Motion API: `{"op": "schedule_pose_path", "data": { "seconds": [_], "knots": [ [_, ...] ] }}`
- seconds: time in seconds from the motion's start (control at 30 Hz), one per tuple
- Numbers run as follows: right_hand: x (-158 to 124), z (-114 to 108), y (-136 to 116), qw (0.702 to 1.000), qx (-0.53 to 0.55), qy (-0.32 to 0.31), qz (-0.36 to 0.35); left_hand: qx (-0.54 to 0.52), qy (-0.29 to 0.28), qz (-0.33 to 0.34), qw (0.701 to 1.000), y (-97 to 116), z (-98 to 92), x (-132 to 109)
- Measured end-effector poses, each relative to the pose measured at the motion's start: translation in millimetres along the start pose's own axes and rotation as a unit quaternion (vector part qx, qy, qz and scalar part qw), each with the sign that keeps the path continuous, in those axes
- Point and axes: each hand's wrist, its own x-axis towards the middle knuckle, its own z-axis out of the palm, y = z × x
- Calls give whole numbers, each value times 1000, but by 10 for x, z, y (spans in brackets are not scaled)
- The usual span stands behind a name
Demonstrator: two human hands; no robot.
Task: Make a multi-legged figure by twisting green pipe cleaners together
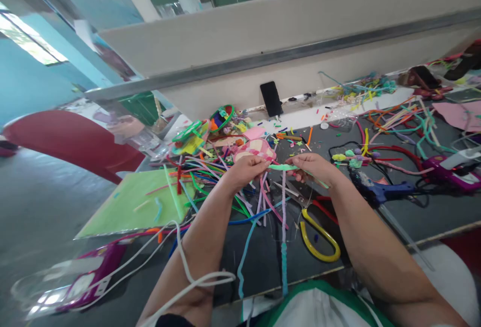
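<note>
A mint-green pipe cleaner (282, 167) is stretched level between my two hands. My left hand (250, 169) pinches its left end between thumb and fingers. My right hand (311, 167) grips the other side, and a pale green tail runs out under its palm. From the middle of the green piece, a lilac and blue pipe cleaner (283, 217) hangs straight down toward the table edge; how they join is too small to tell. Just below my right hand lie scissors with yellow handles (319, 239). Behind my left hand is a pink and cream checked piece (255, 150).
Many loose pipe cleaners (210, 167) cover the dark table (263, 272). A green sheet (131, 202) lies left, a blue glue gun (387, 189) right. A phone (271, 98) leans against the pale partition (300, 21). White cables (184, 257) cross near my left forearm.
</note>
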Motion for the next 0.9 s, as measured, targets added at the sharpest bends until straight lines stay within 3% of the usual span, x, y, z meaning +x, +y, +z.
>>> {"op": "schedule_pose_path", "data": {
  "seconds": [0.33,0.57,0.63,0.77,0.9],
  "knots": [
    [-23,-16,-3,999,-30,-21,38,-176,-72,-45,981,-68,-16,15],
    [-29,-86,-6,997,-51,-47,15,-171,-44,-28,984,-32,69,17],
    [-26,-115,-1,997,-58,-47,4,-219,-33,-41,974,-40,100,25],
    [-25,-170,-13,1000,-18,-15,-18,-387,45,-80,917,-128,199,108],
    [-44,-211,-57,998,43,25,-32,-390,186,10,902,-228,362,244]
  ]
}}
